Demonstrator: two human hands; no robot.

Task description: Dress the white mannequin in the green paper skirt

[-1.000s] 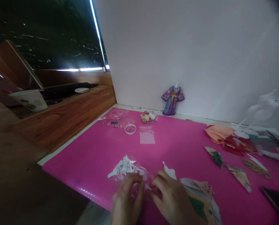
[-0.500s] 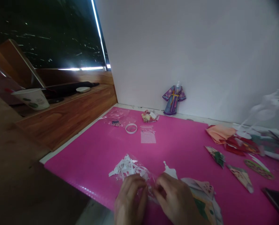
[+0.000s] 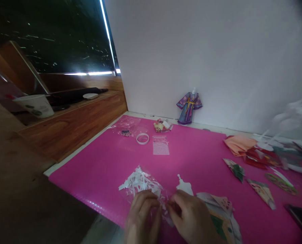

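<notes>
Both my hands are at the near edge of the pink mat, curled around a clear plastic bag (image 3: 167,198). White paper-like scraps (image 3: 141,180) lie in or under its far left part; I cannot tell which. My left hand (image 3: 144,215) grips the bag's near side with bent fingers. Close by on the right, my right hand (image 3: 191,217) pinches the bag between thumb and fingers. Just beyond the right hand lies a flat white cut-out (image 3: 184,186). Partly under the right forearm is a printed fabric piece (image 3: 223,217) with green and orange patches.
On the pink mat (image 3: 95,162) are a white tape ring (image 3: 142,138), a sheet of small beads (image 3: 161,147) and fabric pieces (image 3: 260,191). A small purple robe (image 3: 189,106) leans on the wall. A paper cup (image 3: 35,105) stands on the wooden ledge at left.
The view has shifted slightly. My hands stay on the plastic bag with only small finger movements, the right hand a touch farther right.
</notes>
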